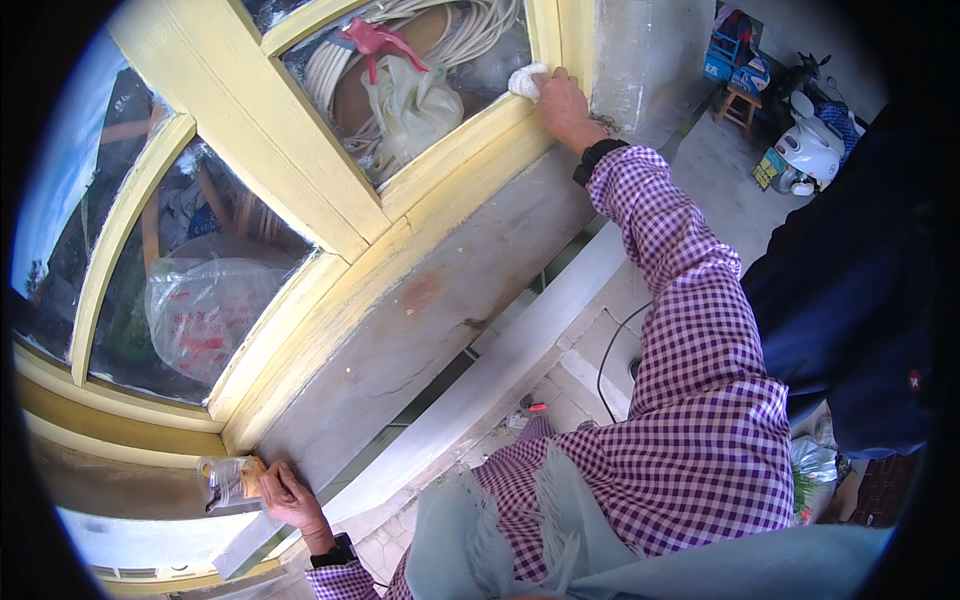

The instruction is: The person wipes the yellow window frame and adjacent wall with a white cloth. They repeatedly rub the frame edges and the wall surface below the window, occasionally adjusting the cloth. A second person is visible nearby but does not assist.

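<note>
My right hand (565,112) is closed round a bunched white cloth (527,80), pressing it to the lower corner of the yellow window frame (480,150). At the lower left, my left hand (290,500) has its fingers bent and gathered at the side of a clear plastic cup (222,482) with something yellowish-brown in or behind it. The cup is tilted by the end of the grey stone sill (400,310). Behind the glass next to the cloth are coils of pale cable (485,35) and a tied translucent bag (410,105).
Another pane shows a clear bag with red print (210,320). Below the sill runs a pale ledge (450,400). A black cable (602,375) lies on the paving. Further off stand a white scooter (805,150) and a wooden stool (738,105). Dark blue clothing (840,290) is at the right.
</note>
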### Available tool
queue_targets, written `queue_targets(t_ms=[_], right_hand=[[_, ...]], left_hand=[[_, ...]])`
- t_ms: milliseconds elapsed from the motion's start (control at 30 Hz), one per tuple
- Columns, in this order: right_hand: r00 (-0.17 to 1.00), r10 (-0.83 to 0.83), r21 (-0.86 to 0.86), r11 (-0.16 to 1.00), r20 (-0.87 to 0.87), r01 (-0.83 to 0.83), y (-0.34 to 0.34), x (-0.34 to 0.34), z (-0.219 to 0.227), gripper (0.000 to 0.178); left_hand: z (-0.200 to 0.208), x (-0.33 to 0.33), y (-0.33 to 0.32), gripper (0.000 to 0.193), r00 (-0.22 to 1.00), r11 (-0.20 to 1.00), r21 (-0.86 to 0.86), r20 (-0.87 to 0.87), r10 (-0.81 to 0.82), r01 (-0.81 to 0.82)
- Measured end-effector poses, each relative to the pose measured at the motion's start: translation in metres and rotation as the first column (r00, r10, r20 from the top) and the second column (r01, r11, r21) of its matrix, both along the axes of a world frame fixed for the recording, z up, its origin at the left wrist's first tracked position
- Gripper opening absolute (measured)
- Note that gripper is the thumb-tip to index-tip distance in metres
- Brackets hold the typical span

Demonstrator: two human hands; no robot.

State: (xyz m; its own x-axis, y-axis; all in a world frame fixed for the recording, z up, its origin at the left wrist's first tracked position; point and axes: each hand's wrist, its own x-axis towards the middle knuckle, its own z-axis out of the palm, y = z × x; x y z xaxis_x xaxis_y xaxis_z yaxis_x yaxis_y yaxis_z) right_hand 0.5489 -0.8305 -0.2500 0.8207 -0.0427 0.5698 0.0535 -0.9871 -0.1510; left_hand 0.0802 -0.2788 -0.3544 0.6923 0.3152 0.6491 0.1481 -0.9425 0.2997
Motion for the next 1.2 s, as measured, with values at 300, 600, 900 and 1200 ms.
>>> queue_targets(t_ms=[300,600,900,1200], right_hand=[[0.984,0.021,-0.051,0.998,-0.175,-0.03,0.031,-0.003,0.012,0.029],[0.979,0.197,-0.121,0.972,-0.055,-0.202,0.15,-0.076,0.0,0.024],[0.915,0.39,-0.085,0.913,-0.103,-0.399,0.223,-0.127,-0.002,0.025],[0.691,0.72,0.598,0.525,0.067,-0.605,0.193,-0.144,0.064,0.045]], left_hand=[[0.001,0.002,-0.001,0.01,0.999,0.999,0.013,-0.005,0.033,-0.033],[0.006,0.005,-0.008,0.01,1.0,0.999,0.035,0.004,0.03,-0.03],[0.011,0.001,-0.009,0.008,0.999,0.998,0.05,-0.005,-0.036,0.036],[0.011,0.002,-0.006,0.005,0.996,0.995,0.057,0.04,-0.085,0.082]])
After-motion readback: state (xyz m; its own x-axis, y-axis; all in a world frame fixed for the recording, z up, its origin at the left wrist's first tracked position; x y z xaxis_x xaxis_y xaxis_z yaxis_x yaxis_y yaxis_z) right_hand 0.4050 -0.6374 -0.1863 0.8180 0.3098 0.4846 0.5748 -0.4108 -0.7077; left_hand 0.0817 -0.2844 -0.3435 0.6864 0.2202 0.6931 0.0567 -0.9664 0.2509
